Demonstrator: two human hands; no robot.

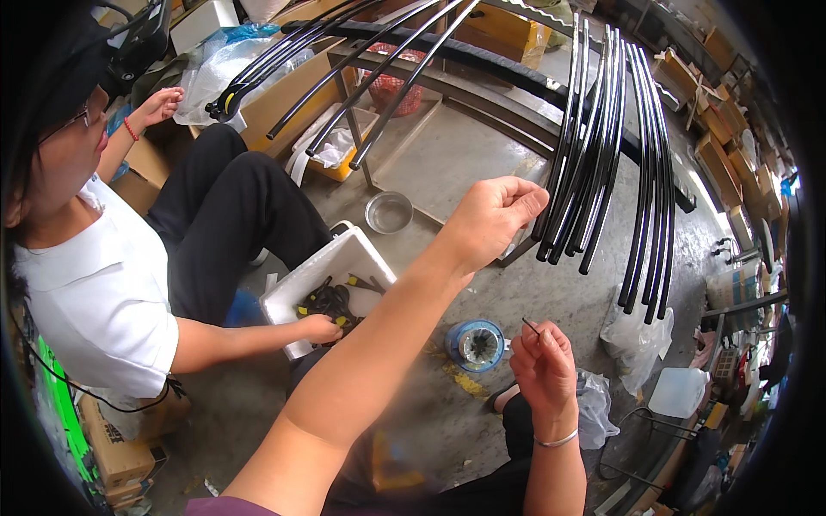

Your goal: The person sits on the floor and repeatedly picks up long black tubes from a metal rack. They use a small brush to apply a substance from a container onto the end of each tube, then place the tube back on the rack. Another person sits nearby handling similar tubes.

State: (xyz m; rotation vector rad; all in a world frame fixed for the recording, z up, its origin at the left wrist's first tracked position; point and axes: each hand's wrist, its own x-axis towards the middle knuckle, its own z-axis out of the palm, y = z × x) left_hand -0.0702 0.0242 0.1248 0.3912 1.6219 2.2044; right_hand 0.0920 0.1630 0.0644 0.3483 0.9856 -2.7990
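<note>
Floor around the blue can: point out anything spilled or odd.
A yellow patch on the grey floor, just below the blue can in the picture, stands out against the grey; whether it is a spill or old paint, I cannot tell.

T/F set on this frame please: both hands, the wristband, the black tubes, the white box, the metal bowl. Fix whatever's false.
1. The left hand is up beside the black tubes. True.
2. The right hand is empty. False: it pinches a thin dark piece.
3. A silver wristband is on the left wrist. False: it is on the right wrist.
4. The co-worker, in a white shirt, has one hand at the white box. True.
5. The round metal bowl sits inside the white box. False: it is outside the box.
6. Black and yellow items lie in the white box. True.
</note>
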